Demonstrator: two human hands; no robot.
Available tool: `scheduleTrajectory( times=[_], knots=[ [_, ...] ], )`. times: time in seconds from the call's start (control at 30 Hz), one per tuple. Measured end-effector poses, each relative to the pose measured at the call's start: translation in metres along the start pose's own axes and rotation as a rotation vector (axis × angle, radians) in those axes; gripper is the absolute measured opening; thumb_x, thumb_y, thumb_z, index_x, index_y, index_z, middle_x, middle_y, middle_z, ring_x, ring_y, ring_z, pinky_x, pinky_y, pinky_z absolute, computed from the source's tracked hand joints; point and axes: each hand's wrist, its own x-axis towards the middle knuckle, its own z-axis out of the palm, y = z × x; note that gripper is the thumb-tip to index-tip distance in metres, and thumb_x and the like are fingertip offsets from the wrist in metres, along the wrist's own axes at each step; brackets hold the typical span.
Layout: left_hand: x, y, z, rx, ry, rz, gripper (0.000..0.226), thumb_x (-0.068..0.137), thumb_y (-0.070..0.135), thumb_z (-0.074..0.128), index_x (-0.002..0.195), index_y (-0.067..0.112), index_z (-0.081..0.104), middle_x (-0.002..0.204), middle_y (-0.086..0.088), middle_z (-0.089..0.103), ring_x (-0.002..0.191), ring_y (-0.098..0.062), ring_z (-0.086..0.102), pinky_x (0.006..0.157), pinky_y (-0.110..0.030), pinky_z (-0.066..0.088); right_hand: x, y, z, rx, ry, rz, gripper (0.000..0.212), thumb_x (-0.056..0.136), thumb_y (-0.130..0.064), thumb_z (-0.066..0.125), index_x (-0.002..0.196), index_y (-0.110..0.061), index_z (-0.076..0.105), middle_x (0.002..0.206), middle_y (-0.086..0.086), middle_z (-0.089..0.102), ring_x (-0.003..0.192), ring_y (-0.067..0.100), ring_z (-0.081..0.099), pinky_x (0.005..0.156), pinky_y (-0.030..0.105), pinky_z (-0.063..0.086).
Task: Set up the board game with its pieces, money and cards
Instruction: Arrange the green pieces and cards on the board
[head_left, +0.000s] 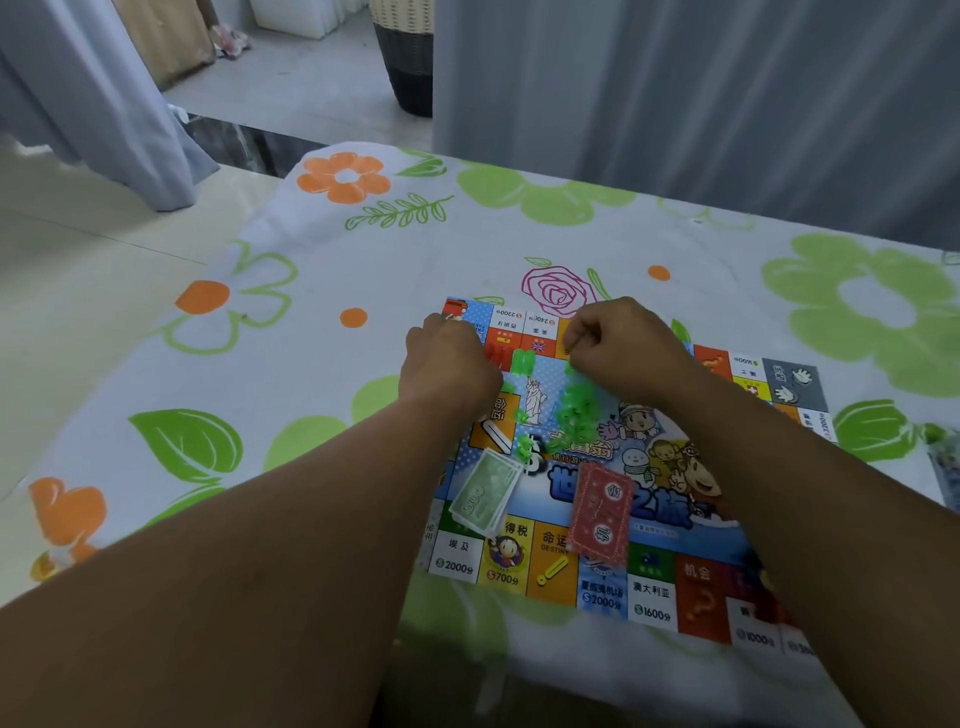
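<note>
Risk: forearms cross low over green money stack (483, 493) and red card stack (600, 512) on near half of board (654, 603); careless pull-back could sweep both askew. Loose green pieces (574, 410) mid-board scatter at any nudge. Board flat on flowered tablecloth (291, 364), long axis left-right, slightly skewed, title facing person. Far edge: left hand (447, 358), right hand (623, 343) knuckles up, fingers curled; contents cannot tell

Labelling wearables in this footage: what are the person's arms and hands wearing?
Nothing visible. The left forearm and right forearm are bare, no sleeves in frame; the left hand and right hand show no gloves, watch, bracelet or rings from this side.
</note>
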Motion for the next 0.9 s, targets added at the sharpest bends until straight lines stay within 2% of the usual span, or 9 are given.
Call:
scheduleTrajectory(
  times=[0.13,0.2,0.33,0.43,0.67,0.8,0.9],
  knots=[
    [-0.001,0.001,0.0,-0.003,0.003,-0.004,0.04,0.087,0.016,0.064,0.126,0.011,0.063,0.127,-0.01,0.049,0.122,-0.03,0.044,0.092,-0.041,0.048,-0.002,0.0,0.004,-0.053,-0.125,-0.015,0.01,0.086,-0.017,0.068,0.095,-0.018,0.07,0.084,-0.004,0.064,0.075,0.015,0.061,0.068,0.03,0.049],
    [-0.001,0.001,0.0,0.007,0.004,-0.001,0.039,0.087,0.017,0.065,0.125,0.011,0.063,0.126,-0.01,0.05,0.121,-0.029,0.045,0.092,-0.041,0.049,-0.003,-0.001,0.006,-0.115,-0.151,-0.021,0.009,0.086,-0.023,0.072,0.093,-0.017,0.069,0.081,-0.003,0.064,0.075,0.016,0.062,0.068,0.031,0.051],
    [-0.001,0.0,0.001,0.017,0.007,0.0,0.038,0.087,0.018,0.065,0.124,0.011,0.063,0.125,-0.01,0.05,0.12,-0.029,0.045,0.091,-0.041,0.049,-0.003,-0.001,0.009,-0.134,0.019,-0.001,0.003,0.086,-0.016,0.064,0.088,-0.017,0.064,0.086,0.003,0.066,0.082,0.024,0.062,0.076,0.041,0.056],
    [-0.001,0.001,0.001,0.015,0.01,-0.004,0.037,0.087,0.017,0.064,0.123,0.011,0.063,0.125,-0.01,0.05,0.12,-0.029,0.045,0.09,-0.04,0.049,-0.001,0.001,0.01,-0.159,-0.003,0.048,0.008,0.085,-0.011,0.063,0.092,-0.014,0.065,0.091,0.007,0.067,0.084,0.026,0.063,0.078,0.043,0.057],
    [0.0,0.0,0.001,0.006,0.011,-0.006,0.04,0.086,0.016,0.065,0.125,0.012,0.063,0.126,-0.009,0.049,0.121,-0.029,0.044,0.09,-0.039,0.048,0.001,0.004,0.012,-0.123,-0.013,0.027,0.004,0.088,-0.014,0.07,0.091,-0.013,0.069,0.095,0.005,0.068,0.087,0.024,0.064,0.081,0.041,0.056],
    [0.0,0.0,0.001,0.012,0.01,-0.001,0.038,0.087,0.018,0.064,0.125,0.013,0.063,0.125,-0.01,0.05,0.121,-0.029,0.044,0.089,-0.039,0.047,0.0,0.004,0.008,-0.043,0.01,-0.004,0.005,0.088,-0.012,0.068,0.085,-0.009,0.068,0.083,0.004,0.068,0.081,0.021,0.064,0.073,0.035,0.054],
    [0.0,0.0,0.001,0.004,0.007,0.0,0.038,0.086,0.017,0.064,0.124,0.012,0.064,0.124,-0.01,0.05,0.12,-0.029,0.045,0.089,-0.039,0.048,-0.002,0.003,0.007,0.025,0.017,-0.044,0.004,0.086,-0.006,0.066,0.086,-0.01,0.068,0.083,0.0,0.065,0.082,0.021,0.063,0.07,0.031,0.05]
  ],
)
